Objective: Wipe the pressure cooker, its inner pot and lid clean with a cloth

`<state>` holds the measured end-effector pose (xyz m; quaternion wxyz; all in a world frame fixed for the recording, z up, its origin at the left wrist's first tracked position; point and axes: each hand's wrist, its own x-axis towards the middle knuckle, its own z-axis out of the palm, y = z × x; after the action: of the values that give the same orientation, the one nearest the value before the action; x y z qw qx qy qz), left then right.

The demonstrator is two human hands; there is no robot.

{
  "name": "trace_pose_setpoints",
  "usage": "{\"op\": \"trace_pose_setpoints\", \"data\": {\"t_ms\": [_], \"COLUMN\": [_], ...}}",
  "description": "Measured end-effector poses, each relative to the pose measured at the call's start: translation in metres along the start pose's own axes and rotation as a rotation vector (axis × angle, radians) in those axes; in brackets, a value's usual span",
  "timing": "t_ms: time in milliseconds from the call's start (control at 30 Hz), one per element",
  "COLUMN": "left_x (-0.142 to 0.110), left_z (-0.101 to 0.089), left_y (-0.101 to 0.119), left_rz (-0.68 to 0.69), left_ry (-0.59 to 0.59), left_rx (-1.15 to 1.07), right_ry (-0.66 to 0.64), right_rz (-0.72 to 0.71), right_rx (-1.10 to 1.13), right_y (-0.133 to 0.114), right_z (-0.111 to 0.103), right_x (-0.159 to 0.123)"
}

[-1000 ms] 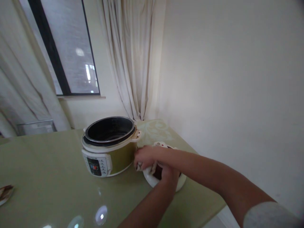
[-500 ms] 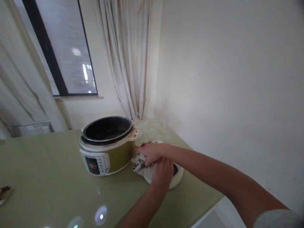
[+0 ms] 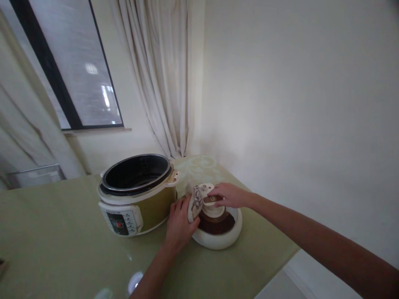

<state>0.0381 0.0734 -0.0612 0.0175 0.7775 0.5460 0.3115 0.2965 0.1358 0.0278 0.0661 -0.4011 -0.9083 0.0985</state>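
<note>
A white pressure cooker lid (image 3: 218,239) with a brown top and a raised knob lies on the table. My right hand (image 3: 229,195) grips the lid's knob from the right, fingers bent over its brown handle. My left hand (image 3: 181,220) holds a crumpled patterned cloth (image 3: 197,201) against the lid's left side. Just left of that hand stands the open electric pressure cooker (image 3: 156,211), white and olive green, with a dark inner pot (image 3: 137,172) and a control panel facing me.
The pale green glossy table (image 3: 71,249) ends at a right edge near the white wall (image 3: 296,104). Curtains (image 3: 158,74) and a window (image 3: 75,62) are behind. A small dark object (image 3: 2,265) is cut off at the far left.
Both hands were together on the cloth over the lid. Now my right hand is on the knob, and my left hand has moved left with the cloth, uncovering the lid's top.
</note>
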Motion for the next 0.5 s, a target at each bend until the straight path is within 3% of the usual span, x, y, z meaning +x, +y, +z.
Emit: {"op": "trace_pose_setpoints", "data": {"t_ms": [67, 133, 267, 333, 433, 500], "left_x": [-0.010, -0.027, -0.049, -0.044, -0.015, 0.011], "left_z": [-0.001, 0.000, 0.013, 0.026, 0.052, 0.068], "left_y": [0.002, 0.013, 0.060, 0.090, 0.135, 0.160], "left_rz": [0.036, 0.172, 0.443, 0.525, 0.631, 0.581], "left_ry": [-0.035, -0.068, -0.144, -0.161, -0.194, -0.282], "left_rx": [0.028, 0.037, 0.053, 0.095, 0.149, 0.185], "right_ry": [0.019, 0.005, -0.073, -0.104, -0.144, -0.169], "right_rz": [0.007, 0.001, 0.007, 0.028, 0.061, 0.083], "right_rx": [-0.032, -0.056, -0.092, -0.115, -0.143, -0.166], "right_y": [0.002, 0.001, -0.001, -0.002, -0.007, -0.012], "right_z": [0.002, 0.001, -0.006, -0.010, -0.014, -0.016], "right_x": [-0.005, -0.003, 0.009, 0.014, 0.018, 0.019]}}
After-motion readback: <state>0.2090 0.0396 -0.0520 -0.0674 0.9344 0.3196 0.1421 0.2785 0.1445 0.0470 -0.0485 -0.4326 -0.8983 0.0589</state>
